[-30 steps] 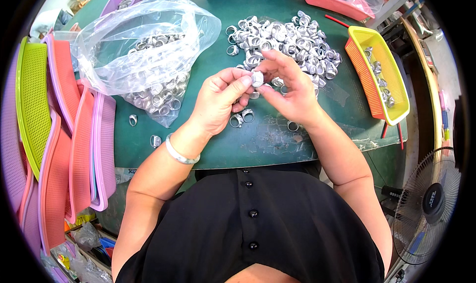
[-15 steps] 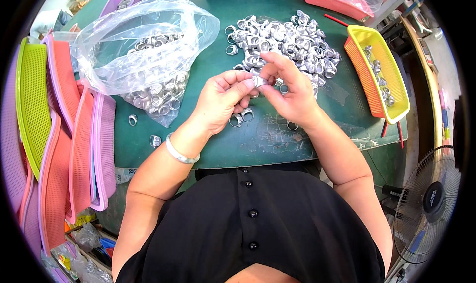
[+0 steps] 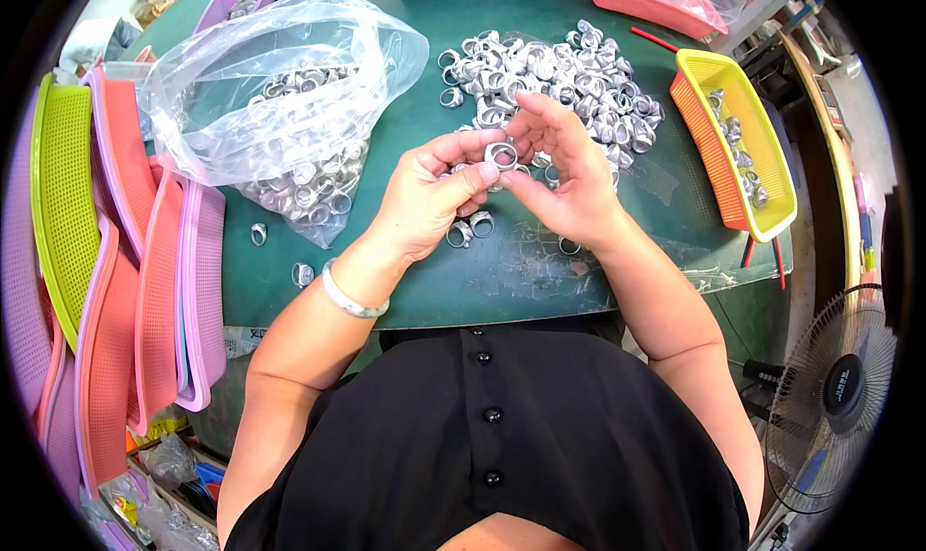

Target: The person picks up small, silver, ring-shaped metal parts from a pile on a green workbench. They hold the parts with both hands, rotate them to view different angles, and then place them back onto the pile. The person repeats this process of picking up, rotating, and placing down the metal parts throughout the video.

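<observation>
Green matting covered the tabletop (image 3: 540, 281), and the person sat close against its near edge. Nearest lay a few loose metal rings (image 3: 469, 229), just under the left hand (image 3: 424, 199), whose fingers were curled together with thumb and forefinger pinched on a small silver ring (image 3: 501, 154). The right hand (image 3: 564, 179) met it from the other side, fingertips closed on the same ring and the remaining fingers fanned apart. A steady two-sided pinch, with the ring turned toward the eyes, seemed the sound way to handle so small and slippery a piece. Beyond the hands spread a heap of rings (image 3: 550, 73); to the left slumped a clear plastic bag (image 3: 280, 97) holding more, and to the right stood a yellow basket (image 3: 748, 155).
</observation>
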Demonstrator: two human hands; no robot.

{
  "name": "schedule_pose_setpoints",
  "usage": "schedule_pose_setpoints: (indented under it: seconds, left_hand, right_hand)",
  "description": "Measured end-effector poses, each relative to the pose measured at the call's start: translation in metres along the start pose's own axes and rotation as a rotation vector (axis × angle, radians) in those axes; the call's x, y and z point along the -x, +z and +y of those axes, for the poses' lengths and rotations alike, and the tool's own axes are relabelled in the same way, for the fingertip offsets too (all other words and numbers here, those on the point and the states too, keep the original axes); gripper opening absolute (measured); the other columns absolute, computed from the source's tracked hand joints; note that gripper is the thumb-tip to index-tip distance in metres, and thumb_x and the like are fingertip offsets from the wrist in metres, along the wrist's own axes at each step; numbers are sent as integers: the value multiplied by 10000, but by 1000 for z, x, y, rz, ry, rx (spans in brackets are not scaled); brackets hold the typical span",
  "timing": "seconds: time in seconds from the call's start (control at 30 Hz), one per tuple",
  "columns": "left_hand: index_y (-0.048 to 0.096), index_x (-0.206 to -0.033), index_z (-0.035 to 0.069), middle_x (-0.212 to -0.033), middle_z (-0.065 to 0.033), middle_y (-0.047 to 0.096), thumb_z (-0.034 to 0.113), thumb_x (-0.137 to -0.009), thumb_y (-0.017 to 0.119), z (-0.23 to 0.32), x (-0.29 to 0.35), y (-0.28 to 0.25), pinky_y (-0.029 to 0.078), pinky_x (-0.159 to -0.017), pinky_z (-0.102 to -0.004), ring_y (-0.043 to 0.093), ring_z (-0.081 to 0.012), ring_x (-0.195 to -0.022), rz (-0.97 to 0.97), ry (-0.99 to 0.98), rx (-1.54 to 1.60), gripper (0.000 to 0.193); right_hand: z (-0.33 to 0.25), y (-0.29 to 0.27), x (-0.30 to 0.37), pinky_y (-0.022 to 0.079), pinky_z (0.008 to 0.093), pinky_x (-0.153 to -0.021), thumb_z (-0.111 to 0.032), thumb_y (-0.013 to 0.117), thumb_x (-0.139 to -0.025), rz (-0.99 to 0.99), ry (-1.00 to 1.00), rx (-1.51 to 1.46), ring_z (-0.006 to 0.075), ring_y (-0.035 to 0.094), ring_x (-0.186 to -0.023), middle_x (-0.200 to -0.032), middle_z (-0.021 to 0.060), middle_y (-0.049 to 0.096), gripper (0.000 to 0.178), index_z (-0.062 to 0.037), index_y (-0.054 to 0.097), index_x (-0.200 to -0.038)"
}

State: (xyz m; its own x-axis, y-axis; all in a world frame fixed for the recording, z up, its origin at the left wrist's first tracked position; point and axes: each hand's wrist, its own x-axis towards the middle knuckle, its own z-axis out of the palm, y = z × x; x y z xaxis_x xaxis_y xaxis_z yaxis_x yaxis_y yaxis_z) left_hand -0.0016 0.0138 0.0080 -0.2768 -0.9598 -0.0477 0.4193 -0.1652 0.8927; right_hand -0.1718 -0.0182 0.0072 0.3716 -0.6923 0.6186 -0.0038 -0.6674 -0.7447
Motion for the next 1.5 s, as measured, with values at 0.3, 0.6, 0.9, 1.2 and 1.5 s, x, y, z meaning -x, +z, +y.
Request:
schedule_pose_setpoints:
  seconds: [0.3,0.6,0.9,1.2,1.5]
  left_hand:
    - [551,-1132,57,-955,-12,613,29,-824,592,0,-1,1,364,-517,-150,470,-16,-632,8,-7,39,312]
    - [520,-1162,40,-918,-27,606,54,-821,600,-2,-2,-1,354,-494,-159,477,-38,-623,2,-35,-11,351]
    - [569,-1102,60,-793,4,581,65,-813,619,-2,-2,-2,343,-476,-154,468,-32,-581,21,-7,2,293]
    - [502,-1157,50,-948,-28,576,41,-815,605,-3,-5,-5,382,-536,-169,494,-44,-681,-28,45,125,357]
    - [480,-1187,55,-966,-46,567,61,-824,582,-1,-5,-7,399,-563,-198,510,-86,-722,-15,9,173,377]
  right_hand:
    - [2,-1,0,443,240,-645,63,664,-681,-8,10,-20,124,534,-746,-874,57,545,642,-43,398,-1255]
    - [0,-1,0,444,240,-638,72,646,-685,-4,-1,13,124,536,-740,-883,61,554,625,-39,404,-1251]
    - [-4,-2,-1,460,252,-644,112,600,-696,-23,14,40,132,556,-734,-859,62,574,584,-37,429,-1234]
    - [-4,0,-1,468,268,-717,146,525,-723,19,-12,-30,161,576,-826,-913,95,581,552,-25,428,-1239]
    - [-3,-7,-2,449,311,-695,75,555,-702,-118,118,245,211,555,-805,-854,76,581,495,-41,471,-1176]
